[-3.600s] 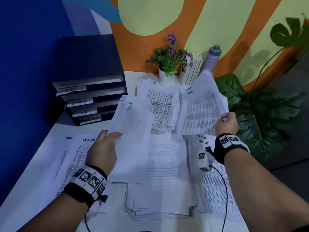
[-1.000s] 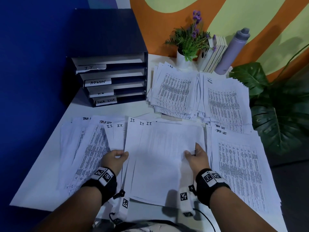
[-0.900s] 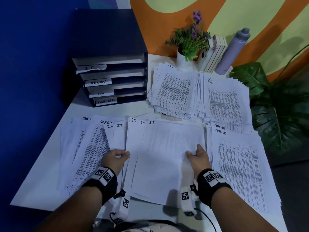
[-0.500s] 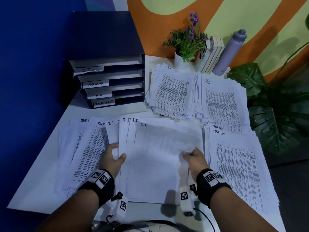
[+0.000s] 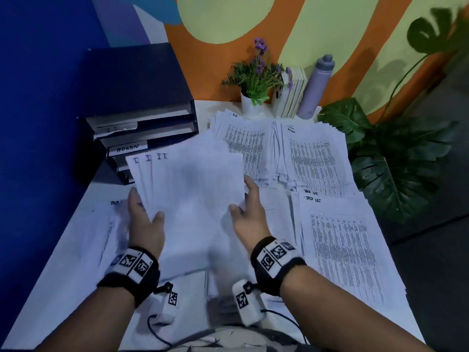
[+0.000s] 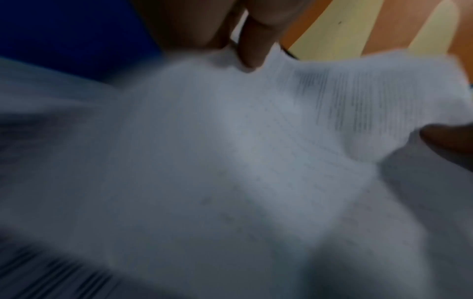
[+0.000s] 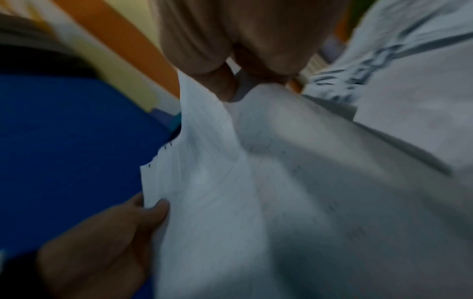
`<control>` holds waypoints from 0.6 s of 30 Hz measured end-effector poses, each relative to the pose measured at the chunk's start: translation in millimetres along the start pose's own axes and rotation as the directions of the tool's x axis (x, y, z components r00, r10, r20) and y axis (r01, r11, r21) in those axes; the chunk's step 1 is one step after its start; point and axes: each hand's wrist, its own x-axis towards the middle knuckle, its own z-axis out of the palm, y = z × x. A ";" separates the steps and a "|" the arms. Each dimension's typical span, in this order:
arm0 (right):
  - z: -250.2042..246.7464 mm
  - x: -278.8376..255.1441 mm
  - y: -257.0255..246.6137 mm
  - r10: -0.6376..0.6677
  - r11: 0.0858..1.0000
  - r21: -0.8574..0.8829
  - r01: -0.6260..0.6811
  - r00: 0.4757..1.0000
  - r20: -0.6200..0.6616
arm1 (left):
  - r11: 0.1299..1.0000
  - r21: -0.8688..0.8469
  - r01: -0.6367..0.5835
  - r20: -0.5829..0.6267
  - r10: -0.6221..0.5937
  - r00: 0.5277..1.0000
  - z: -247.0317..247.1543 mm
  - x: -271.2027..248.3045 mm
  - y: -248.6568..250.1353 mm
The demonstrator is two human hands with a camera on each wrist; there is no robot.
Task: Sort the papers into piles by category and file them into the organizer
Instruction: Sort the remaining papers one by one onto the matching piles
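Top corners of the fanned sheets (image 5: 187,189) I'm holding read "I", "I", "IT" in handwriting. Organizer (image 5: 142,128): second tray label (image 5: 127,148) reads "ADMIN", top tray label (image 5: 115,128) looks like "IT" (faint, not certain), lower labels hidden. On the table: back-left pile (image 5: 243,146) marked "HR", the pile beside it (image 5: 314,153) something like "ADMIN" (sideways, blurred), right pile (image 5: 340,245) "TASK LIST" twice, left pile (image 5: 106,232) "TASK" at its corner; the printed table text can't be read.
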 end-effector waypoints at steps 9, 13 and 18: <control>22.0 -15.8 -19.9 -0.315 0.939 -0.124 0.321 0.947 0.063 | 0.970 -0.203 -0.133 -0.148 0.104 0.984 -15.6 -4.9 35.9; 30.2 -21.8 -7.1 -0.197 0.961 -0.170 0.219 0.971 0.137 | 0.984 -0.176 -0.039 -0.144 0.013 0.989 -11.8 -13.2 22.3; 18.9 -15.8 -20.6 -0.228 0.944 -0.235 0.234 0.972 0.053 | 0.963 -0.255 -0.089 -0.119 0.059 0.991 -3.7 -9.0 32.8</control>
